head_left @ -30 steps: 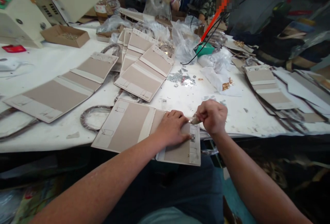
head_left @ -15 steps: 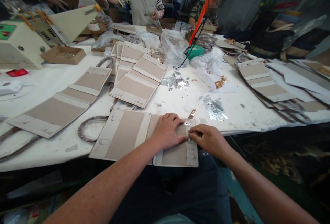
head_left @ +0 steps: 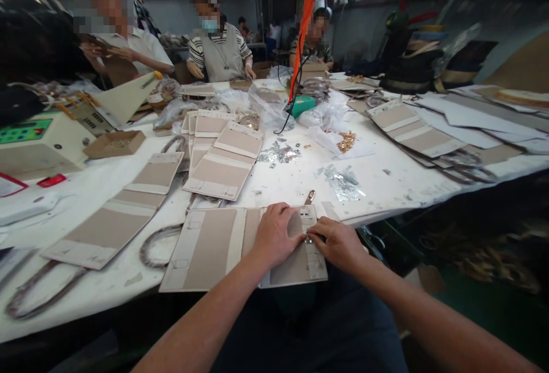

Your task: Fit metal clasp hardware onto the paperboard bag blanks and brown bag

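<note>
A flat beige handbag panel (head_left: 210,244) with pale strips lies at the front edge of the table, its near side overhanging slightly. My left hand (head_left: 277,235) holds it down, fingers curled near the far edge and thumb stretched toward its right end. My right hand (head_left: 337,241) pinches a small metal plate (head_left: 307,238) against the right-hand strip, close to my left thumb; the fingertips partly hide it. Another metal fitting sits higher on that strip. A metal-tipped tab (head_left: 310,196) sticks out beyond the far edge. A film-wrapped handle (head_left: 148,247) loops out on the left.
Silver metal plates (head_left: 343,181) and gold fittings (head_left: 346,142) lie in piles ahead. More panels (head_left: 227,161) are stacked behind, left and right. A machine (head_left: 47,144) and a cardboard tray (head_left: 115,144) stand left. An orange strap (head_left: 305,30) hangs down. Several people work across the table.
The view has tilted up, showing more of the people opposite. My hands stay on the same panel; the right fingertips still pinch at its right-hand strip, close to the left thumb.
</note>
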A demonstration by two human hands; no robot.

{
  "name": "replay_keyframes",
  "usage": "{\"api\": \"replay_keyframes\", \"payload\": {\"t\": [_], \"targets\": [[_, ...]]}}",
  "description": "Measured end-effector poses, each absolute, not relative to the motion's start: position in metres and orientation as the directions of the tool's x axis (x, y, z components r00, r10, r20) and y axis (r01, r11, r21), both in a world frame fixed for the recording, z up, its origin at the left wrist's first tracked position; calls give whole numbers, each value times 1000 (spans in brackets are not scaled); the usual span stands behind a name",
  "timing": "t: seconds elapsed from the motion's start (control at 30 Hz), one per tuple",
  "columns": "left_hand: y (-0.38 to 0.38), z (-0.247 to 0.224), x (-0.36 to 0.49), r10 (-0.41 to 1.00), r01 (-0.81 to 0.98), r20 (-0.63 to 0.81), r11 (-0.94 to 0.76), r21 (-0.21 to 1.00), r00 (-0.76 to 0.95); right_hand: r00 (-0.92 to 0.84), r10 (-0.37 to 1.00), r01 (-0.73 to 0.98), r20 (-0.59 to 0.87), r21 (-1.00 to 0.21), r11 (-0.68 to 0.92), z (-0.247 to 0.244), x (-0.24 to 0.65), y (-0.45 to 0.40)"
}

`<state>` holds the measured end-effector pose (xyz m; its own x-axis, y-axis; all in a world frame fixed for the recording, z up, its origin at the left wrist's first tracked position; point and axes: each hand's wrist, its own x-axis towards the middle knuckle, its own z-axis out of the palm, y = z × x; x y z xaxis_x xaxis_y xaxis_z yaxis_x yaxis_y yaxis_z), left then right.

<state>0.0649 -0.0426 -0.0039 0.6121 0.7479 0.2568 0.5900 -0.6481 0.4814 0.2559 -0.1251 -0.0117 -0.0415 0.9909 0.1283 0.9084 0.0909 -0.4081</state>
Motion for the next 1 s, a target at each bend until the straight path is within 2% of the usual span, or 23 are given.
{"api": "replay_keyframes", "payload": {"t": [0.1,0.23,0.37,0.53,0.73,1.0], "targets": [[-69,-7,55,677,532,312,-726,436,667,-46,992,916,121,-392,90,-12,256,-126],[-95,-15,40,523,463,187,-839,286,832,-63,992,936,108,-338,96,-10,254,-127],[-96,-15,38,490,472,111,-868,153,865,-75,992,956,106,-274,101,-8,253,-127],[-87,-8,42,486,470,72,-867,162,871,-65,994,958,89,-274,87,-8,254,-122],[-87,-6,43,490,471,71,-862,186,869,-54,997,925,47,-374,67,-5,259,-116],[-87,-4,44,462,449,41,-877,172,886,-80,997,895,-12,-441,67,1,266,-120]]}}
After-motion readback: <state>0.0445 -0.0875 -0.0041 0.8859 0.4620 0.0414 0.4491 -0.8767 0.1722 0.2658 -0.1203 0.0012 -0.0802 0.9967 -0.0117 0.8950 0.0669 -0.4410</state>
